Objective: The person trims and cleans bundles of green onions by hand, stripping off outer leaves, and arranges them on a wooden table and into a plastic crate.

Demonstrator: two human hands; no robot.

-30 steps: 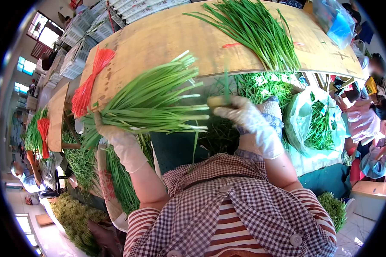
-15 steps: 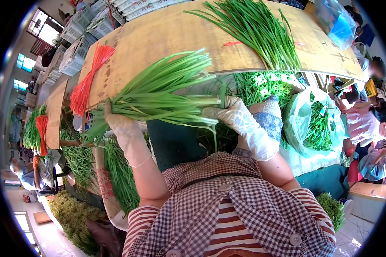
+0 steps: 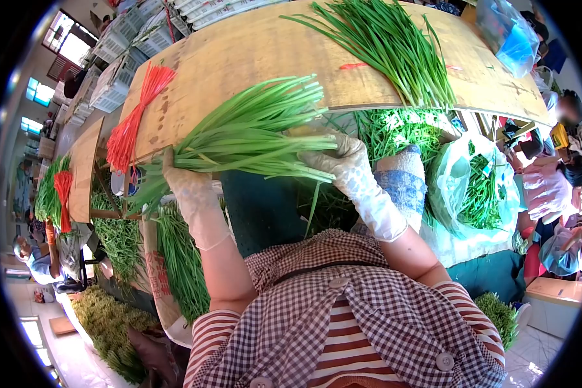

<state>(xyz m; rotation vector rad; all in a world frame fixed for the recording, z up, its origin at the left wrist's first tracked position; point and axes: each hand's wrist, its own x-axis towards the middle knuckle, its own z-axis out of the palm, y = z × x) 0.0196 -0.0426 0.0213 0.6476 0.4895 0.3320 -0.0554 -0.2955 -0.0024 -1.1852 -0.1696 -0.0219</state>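
Observation:
My gloved left hand point(image 3: 186, 181) is wrapped round the leafy end of a bunch of long green stalks point(image 3: 239, 142), which fans out to the right over the table's near edge. At the pale cut ends, my gloved right hand point(image 3: 343, 161) has its fingers bent round some stalks, slightly blurred. One loose leaf hangs below the bunch. Red ties point(image 3: 139, 116) lie on the wooden table point(image 3: 220, 58) to the left. Farther back on the table is another pile of green stalks point(image 3: 394, 52), with red ties partly under it.
A plastic bag of greens point(image 3: 475, 187) stands at the right, beside a blue-and-white cloth-covered knee point(image 3: 401, 184). A sack of stalks point(image 3: 181, 265) is at the lower left. White crates point(image 3: 119, 42) are stacked behind. Other people sit at both sides.
My right hand has moved from beyond the cut ends in to the stalks, and its fingers now close on them. The green piece it held earlier no longer shows. The bunch has shifted slightly right.

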